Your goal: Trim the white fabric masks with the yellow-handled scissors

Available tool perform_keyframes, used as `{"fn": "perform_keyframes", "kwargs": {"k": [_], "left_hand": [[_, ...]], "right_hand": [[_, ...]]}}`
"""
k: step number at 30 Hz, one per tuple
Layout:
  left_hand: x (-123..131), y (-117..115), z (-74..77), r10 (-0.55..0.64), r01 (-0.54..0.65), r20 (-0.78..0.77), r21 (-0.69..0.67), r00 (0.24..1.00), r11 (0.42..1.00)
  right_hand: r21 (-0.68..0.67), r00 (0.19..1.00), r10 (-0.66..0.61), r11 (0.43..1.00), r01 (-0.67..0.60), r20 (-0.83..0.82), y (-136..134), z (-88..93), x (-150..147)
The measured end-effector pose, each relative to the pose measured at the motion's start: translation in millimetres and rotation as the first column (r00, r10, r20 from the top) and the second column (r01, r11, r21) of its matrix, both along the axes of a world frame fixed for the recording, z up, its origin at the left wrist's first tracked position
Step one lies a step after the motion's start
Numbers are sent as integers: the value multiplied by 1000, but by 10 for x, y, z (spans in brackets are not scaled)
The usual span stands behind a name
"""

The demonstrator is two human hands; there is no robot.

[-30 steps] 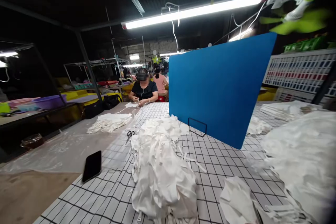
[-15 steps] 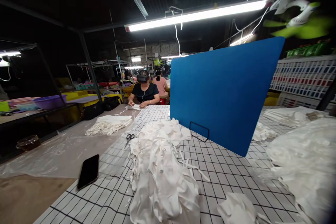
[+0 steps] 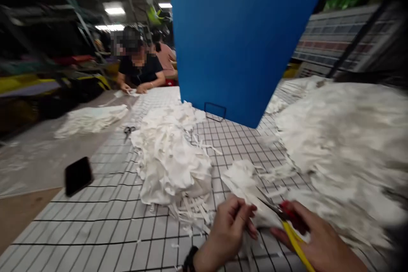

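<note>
My right hand is closed round a pair of scissors with red and yellow handles. Their blades point up and left, over a crumpled piece of white cloth on the checked table cover. Just left of the blades, my left hand has its fingers curled and pinched at the cloth's lower edge. Whatever lies between those fingertips is blurred and cannot be made out. A heap of white cloth pieces lies beyond my left hand, with loose narrow strips at its near end.
A blue board stands on a wire foot across the table. To the right is a large white cloth pile. At left lie a phone, dark scissors and a stack of white pieces. A co-worker sits opposite.
Both my hands have come into view at the lower right, the right one with scissors. The view has tilted down and turned right, so the table appears higher and further left.
</note>
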State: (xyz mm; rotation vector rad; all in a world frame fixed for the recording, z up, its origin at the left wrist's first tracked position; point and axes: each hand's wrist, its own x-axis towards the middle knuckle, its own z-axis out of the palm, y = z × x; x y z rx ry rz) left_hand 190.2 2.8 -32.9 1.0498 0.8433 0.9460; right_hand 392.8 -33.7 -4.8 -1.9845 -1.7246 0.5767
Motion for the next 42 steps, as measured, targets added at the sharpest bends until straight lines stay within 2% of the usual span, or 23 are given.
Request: {"fn": "perform_keyframes", "kwargs": {"k": [3, 6, 9, 14, 23, 30, 42], "left_hand": [[-32, -11, 43, -32, 38, -64, 88, 997, 995], [-59, -19, 74, -54, 70, -109, 142, 993, 987], [-68, -32, 67, -67, 91, -135, 180, 989, 979], [-71, -44, 40, -82, 122, -180, 225, 980, 967], [-53, -84, 32, -130, 161, -148, 224, 980, 961], [-69, -85, 8, -148, 172, -123, 210, 981, 963], [-96, -68, 44, -192, 206, -95, 162, 977, 965]], "right_hand": [[-168, 998, 67, 983, -69, -16, 32, 143, 4], [-204, 995, 93, 974, -97, -29, 60, 284, -35], [-208, 993, 118, 971, -121, -27, 40, 350, -83], [-165, 990, 141, 976, -144, -30, -3, 347, -120], [-147, 986, 166, 975, -167, -19, -6, 335, -156], [-162, 982, 187, 969, -185, -1, -35, 331, -168], [-85, 971, 209, 976, -200, 113, -34, 274, -146]]}}
